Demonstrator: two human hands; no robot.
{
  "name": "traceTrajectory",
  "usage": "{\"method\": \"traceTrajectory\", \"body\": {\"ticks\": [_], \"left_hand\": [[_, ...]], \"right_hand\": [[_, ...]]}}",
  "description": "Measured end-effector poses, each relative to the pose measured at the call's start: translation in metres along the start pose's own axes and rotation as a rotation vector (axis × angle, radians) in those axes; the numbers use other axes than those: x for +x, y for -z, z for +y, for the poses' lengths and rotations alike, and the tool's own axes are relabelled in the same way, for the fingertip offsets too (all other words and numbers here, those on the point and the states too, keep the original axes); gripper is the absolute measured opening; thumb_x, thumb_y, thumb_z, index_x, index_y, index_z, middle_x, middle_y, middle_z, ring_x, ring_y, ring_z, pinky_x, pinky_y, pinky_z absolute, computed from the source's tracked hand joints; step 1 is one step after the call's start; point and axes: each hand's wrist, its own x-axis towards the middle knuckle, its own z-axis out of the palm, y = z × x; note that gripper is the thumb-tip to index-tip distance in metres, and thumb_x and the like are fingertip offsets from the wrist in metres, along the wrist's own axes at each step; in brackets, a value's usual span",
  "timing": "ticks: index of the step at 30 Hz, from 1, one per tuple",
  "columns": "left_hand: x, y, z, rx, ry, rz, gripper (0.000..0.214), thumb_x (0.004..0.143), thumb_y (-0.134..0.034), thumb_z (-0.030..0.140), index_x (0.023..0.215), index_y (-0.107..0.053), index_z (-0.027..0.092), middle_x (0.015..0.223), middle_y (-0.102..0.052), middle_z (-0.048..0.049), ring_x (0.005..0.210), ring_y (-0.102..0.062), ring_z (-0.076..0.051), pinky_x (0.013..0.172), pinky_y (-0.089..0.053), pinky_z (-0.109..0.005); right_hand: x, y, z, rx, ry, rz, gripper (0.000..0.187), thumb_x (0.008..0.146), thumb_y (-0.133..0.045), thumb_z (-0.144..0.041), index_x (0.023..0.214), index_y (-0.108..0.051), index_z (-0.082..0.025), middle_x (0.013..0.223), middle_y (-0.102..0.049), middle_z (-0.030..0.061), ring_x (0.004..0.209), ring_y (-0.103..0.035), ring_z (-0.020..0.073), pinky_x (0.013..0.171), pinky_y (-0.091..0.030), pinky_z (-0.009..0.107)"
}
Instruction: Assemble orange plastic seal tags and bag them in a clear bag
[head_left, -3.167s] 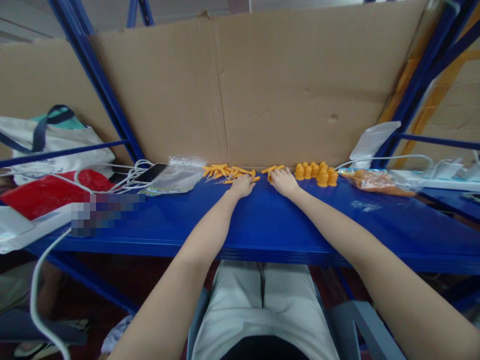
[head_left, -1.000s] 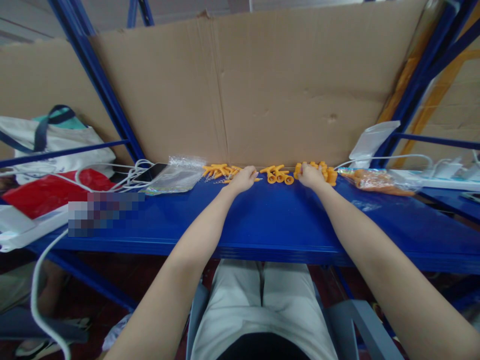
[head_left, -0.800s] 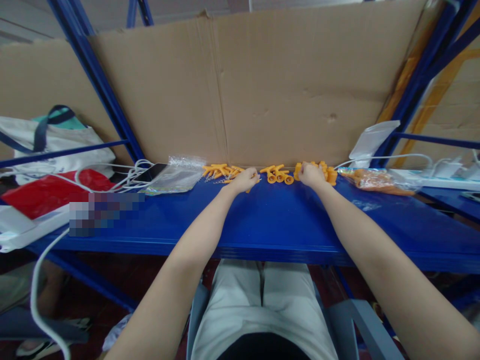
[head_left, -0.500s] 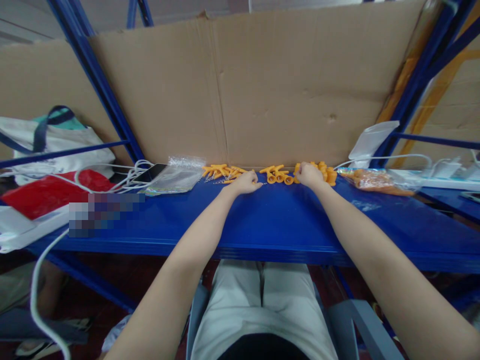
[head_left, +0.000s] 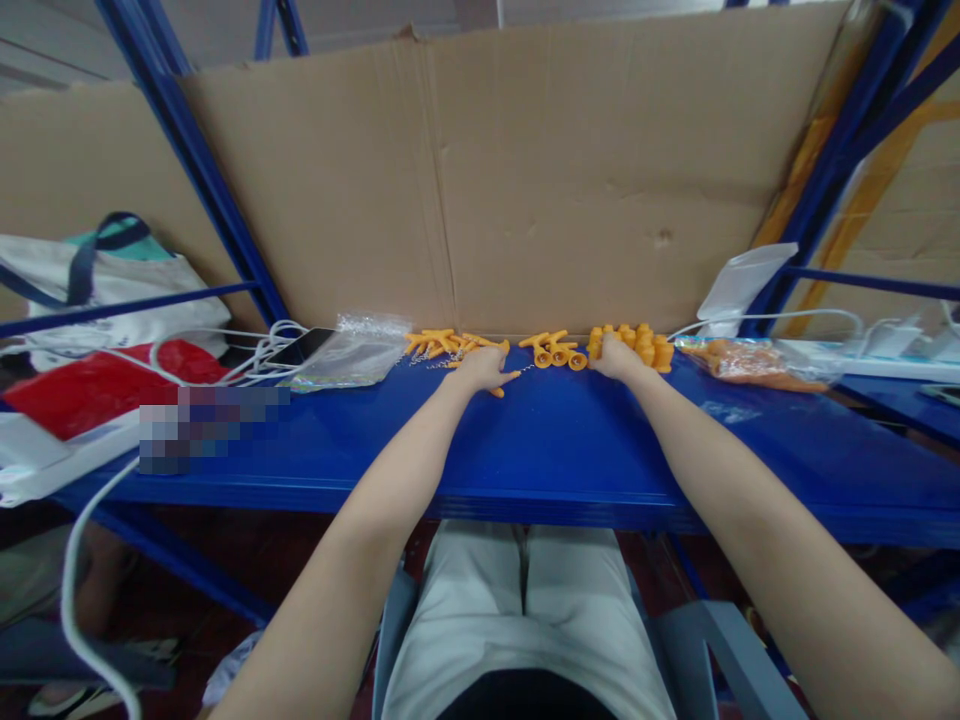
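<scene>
My left hand [head_left: 484, 370] is closed on a thin yellow plastic piece [head_left: 497, 393], whose end pokes out below the fingers. A short ball chain [head_left: 526, 369] shows beside its fingertips. To its left lies a pile of yellow Y-shaped plastic pieces [head_left: 435, 343] with chains. Between my hands sit several yellow pieces with round cup-like ends [head_left: 559, 356]. My right hand [head_left: 618, 359] reaches into the left side of a group of knobby yellow plastic pieces [head_left: 646, 345]. Its fingers are curled at one of them, and the fingertips are partly hidden.
Cardboard [head_left: 562, 180] stands behind the blue table [head_left: 540, 450]. Left are a clear plastic bag [head_left: 352, 355], a phone [head_left: 304, 346], white cables and a red bag [head_left: 120, 380]. A bag of orange pieces [head_left: 750, 360] and a power strip [head_left: 885, 362] lie right.
My left hand has shifted slightly, and a yellow piece now shows below its fingers. My right hand has lowered a little towards me, uncovering more of the knobby yellow pieces.
</scene>
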Motion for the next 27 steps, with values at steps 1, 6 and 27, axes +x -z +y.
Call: {"method": "traceTrajectory", "body": {"ticks": [1, 6, 27], "left_hand": [[0.0, 0.001, -0.001, 0.017, 0.007, 0.011, 0.027, 0.078, -0.062, 0.043, 0.083, -0.066, 0.018, 0.091, -0.072, -0.0113, 0.088, -0.066, -0.026, 0.074, -0.049, -0.032], [-0.004, 0.008, 0.0, 0.068, 0.095, -0.11, 0.03, 0.074, -0.065, 0.045, 0.075, -0.069, 0.016, 0.081, -0.073, -0.0141, 0.089, -0.068, -0.03, 0.078, -0.051, -0.035], [-0.005, 0.008, 0.003, -0.103, 0.092, -0.052, 0.027, 0.075, -0.059, 0.024, 0.1, -0.066, 0.018, 0.097, -0.073, -0.0062, 0.087, -0.066, -0.019, 0.068, -0.046, -0.024]], "right_hand": [[0.001, 0.0, 0.0, 0.007, 0.01, -0.012, 0.056, 0.08, -0.055, -0.023, 0.132, -0.051, -0.002, 0.119, -0.064, 0.024, 0.106, -0.064, 0.0319, 0.085, -0.05, 0.037], [0.003, 0.003, -0.001, 0.01, -0.01, -0.112, 0.041, 0.079, -0.059, -0.024, 0.116, -0.067, -0.007, 0.107, -0.069, 0.0197, 0.1, -0.065, 0.0317, 0.084, -0.05, 0.037], [-0.001, 0.005, -0.001, 0.024, 0.039, 0.209, 0.037, 0.079, -0.054, -0.024, 0.114, -0.053, -0.012, 0.117, -0.061, 0.0201, 0.108, -0.06, 0.0329, 0.084, -0.048, 0.041]]}}
